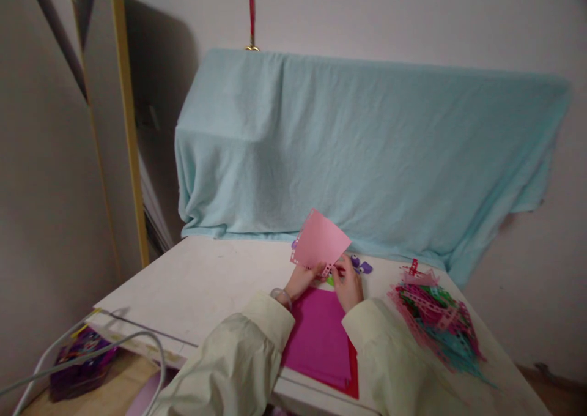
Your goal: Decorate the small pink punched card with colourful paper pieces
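Note:
A pink sheet of paper (320, 240) with small holes punched along its edges is held up at a tilt above the table. My left hand (302, 279) grips its lower edge, thumb on top. My right hand (348, 281) is closed at the sheet's lower right edge, its fingertips pinching the holed edge strip (327, 269). Beneath both hands lies a stack of magenta sheets (318, 336), with a red sheet (353, 370) showing at its right side. Small purple pieces with eye shapes (362, 265) lie behind my right hand, and a green piece (330, 279) shows between the hands.
A tangled heap of punched paper strips (440, 318) in pink, red, green and teal lies on the right of the white table (206, 281). A light blue cloth (358, 147) drapes over something behind. Grey cables (151, 336) loop past the left front corner.

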